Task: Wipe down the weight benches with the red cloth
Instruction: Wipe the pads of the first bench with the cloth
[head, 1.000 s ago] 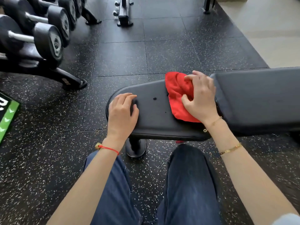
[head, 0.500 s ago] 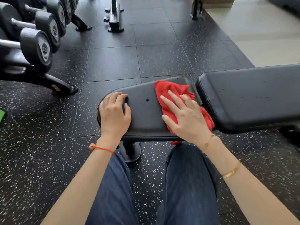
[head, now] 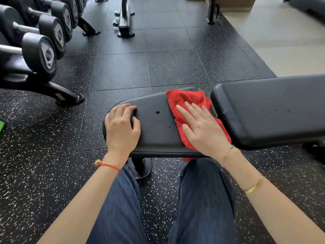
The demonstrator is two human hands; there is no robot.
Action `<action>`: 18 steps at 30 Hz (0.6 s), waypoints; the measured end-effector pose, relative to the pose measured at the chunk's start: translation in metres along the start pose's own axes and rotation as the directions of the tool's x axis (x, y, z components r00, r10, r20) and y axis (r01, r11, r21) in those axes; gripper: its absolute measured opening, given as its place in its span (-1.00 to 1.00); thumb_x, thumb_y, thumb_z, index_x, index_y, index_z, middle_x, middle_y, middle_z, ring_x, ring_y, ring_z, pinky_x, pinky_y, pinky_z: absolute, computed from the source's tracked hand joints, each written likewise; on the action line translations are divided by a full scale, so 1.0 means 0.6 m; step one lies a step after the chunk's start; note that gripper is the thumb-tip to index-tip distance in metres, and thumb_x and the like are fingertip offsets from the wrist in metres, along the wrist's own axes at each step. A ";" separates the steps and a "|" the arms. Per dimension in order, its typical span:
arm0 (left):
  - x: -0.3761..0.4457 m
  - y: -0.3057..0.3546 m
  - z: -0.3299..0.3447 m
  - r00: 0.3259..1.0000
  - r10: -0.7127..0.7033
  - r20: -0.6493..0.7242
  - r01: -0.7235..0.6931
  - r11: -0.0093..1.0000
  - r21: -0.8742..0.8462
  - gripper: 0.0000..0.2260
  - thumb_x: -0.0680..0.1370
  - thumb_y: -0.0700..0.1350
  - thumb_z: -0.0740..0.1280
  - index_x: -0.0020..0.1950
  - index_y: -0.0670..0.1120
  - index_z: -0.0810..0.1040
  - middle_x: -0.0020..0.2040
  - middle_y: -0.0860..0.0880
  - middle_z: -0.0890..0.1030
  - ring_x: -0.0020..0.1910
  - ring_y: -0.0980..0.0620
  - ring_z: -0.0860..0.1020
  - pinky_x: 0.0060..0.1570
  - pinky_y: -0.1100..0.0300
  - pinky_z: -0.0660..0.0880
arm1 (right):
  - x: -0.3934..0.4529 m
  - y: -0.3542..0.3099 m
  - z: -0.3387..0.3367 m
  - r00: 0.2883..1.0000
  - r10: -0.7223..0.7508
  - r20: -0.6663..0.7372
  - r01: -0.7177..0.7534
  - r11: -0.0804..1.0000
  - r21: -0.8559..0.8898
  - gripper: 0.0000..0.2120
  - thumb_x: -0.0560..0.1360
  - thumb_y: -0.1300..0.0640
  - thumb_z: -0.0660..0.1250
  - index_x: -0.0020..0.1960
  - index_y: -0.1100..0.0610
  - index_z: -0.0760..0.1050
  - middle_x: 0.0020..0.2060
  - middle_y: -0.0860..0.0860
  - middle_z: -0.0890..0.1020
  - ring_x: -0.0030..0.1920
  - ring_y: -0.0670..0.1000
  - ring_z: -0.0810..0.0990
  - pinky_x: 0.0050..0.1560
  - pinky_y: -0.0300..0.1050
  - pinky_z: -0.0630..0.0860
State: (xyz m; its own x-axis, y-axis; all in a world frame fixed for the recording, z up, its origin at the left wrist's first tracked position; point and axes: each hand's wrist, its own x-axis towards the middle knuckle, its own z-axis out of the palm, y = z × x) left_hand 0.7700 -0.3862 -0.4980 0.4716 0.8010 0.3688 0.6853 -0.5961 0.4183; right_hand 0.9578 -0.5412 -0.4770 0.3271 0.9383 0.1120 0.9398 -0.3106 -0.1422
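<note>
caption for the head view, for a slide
Right hand presses a red cloth flat on the bench seat pad; left hand rests beside it.

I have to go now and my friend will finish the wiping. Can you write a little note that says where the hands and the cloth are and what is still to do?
Right hand: flat, fingers straight, pressing the red cloth onto the seat pad, next to the gap before the back pad.
Left hand: rests on the seat pad's rounded end, fingers curled, holding nothing.
Done: cannot tell how much is wiped; a dark spot shows on the seat pad between the hands.
Left: wipe across that spot toward the left hand, then the back pad.
</note>
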 end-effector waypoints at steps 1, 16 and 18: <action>0.000 0.000 0.000 1.000 0.001 0.001 -0.001 1.000 0.002 -0.70 0.53 -0.16 0.28 0.27 -0.08 0.55 0.29 -0.03 0.54 0.33 -0.08 0.42 0.38 -0.03 0.27 | 0.005 0.010 0.000 1.000 0.029 0.003 -0.030 0.999 0.014 -0.46 0.59 0.00 0.05 0.56 -0.05 0.10 0.55 0.03 0.17 0.55 0.07 0.11 0.55 0.00 -0.09; -0.004 -0.002 -0.004 1.000 0.004 0.011 -0.004 0.999 -0.032 -0.69 0.53 -0.16 0.28 0.27 -0.08 0.55 0.31 -0.03 0.54 0.34 -0.08 0.42 0.40 -0.04 0.27 | 0.034 -0.009 0.008 0.999 0.042 0.021 -0.044 0.997 0.068 -0.48 0.59 0.05 0.13 0.54 -0.11 0.15 0.55 -0.02 0.17 0.55 0.04 0.11 0.55 0.01 -0.06; -0.003 0.000 -0.005 1.000 -0.003 0.005 0.003 0.999 -0.045 -0.69 0.53 -0.17 0.29 0.26 -0.08 0.55 0.30 -0.04 0.55 0.34 -0.08 0.42 0.41 -0.05 0.27 | 0.069 0.000 0.002 0.990 0.140 0.030 -0.142 0.988 0.058 -0.48 0.61 0.03 0.10 0.55 -0.11 0.12 0.57 -0.01 0.11 0.56 0.05 0.06 0.55 0.02 -0.11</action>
State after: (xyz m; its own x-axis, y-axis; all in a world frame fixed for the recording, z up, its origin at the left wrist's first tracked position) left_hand 0.7673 -0.3878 -0.4962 0.4724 0.8031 0.3633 0.6613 -0.5954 0.4563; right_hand 0.9710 -0.5023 -0.4737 0.4526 0.8896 0.0614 0.8766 -0.4312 -0.2138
